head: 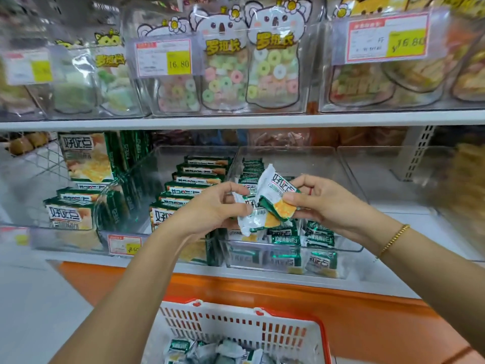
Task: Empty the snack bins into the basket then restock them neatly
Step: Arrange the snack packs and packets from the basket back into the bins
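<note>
Head view. Two hands meet above the front edge of the lower shelf. The left hand pinches one white-and-green snack packet between thumb and fingers. The right hand pinches a second packet, which overlaps the first. A gold bracelet circles the right wrist.

Both held packets hang over one clear bin at the shelf's front edge. Loose packets of the same kind lie in it; they are too jumbled to count. The left forearm crosses a neighbouring bin, covering part of its row of green boxes; at least six show.

One red-rimmed white basket sits below the shelf's front edge, at the bottom of the frame, with more packets heaped inside it.

On the upper shelf, three koala-topped bags of ring sweets stand in a clear bin behind one price card. A second card hangs toward the right edge.
</note>
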